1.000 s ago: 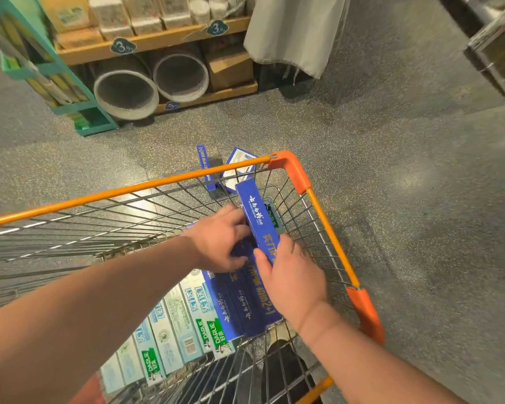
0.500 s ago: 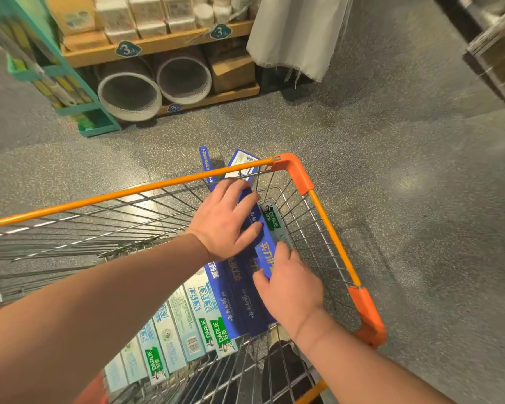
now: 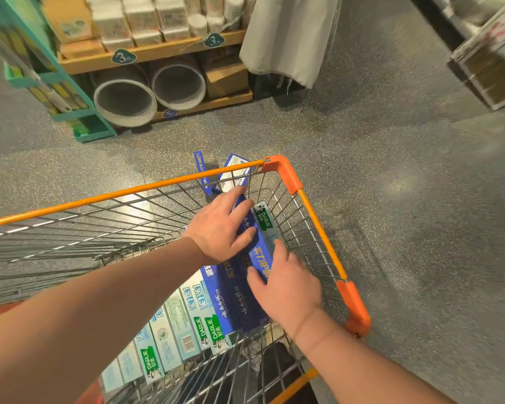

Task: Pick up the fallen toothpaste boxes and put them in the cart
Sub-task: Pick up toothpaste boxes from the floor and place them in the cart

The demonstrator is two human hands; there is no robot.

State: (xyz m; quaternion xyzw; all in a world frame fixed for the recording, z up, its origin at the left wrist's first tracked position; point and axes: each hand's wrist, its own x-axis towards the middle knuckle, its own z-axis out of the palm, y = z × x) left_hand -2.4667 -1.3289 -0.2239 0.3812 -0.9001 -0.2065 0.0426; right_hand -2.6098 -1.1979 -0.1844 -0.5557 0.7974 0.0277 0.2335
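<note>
Head view, looking steeply down and forward.
It sits close above the cart (image 3: 169, 183), with floor (image 3: 391, 199) beyond and shelves (image 3: 146, 53) farthest ahead.

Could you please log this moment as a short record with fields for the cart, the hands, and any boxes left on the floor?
cart: orange-rimmed wire basket, rows of toothpaste boxes inside
left hand: flat, fingers spread on dark blue boxes
right hand: pressing the same stack
floor boxes: two blue ones beyond the cart's front rim
task state: unfinished
</note>
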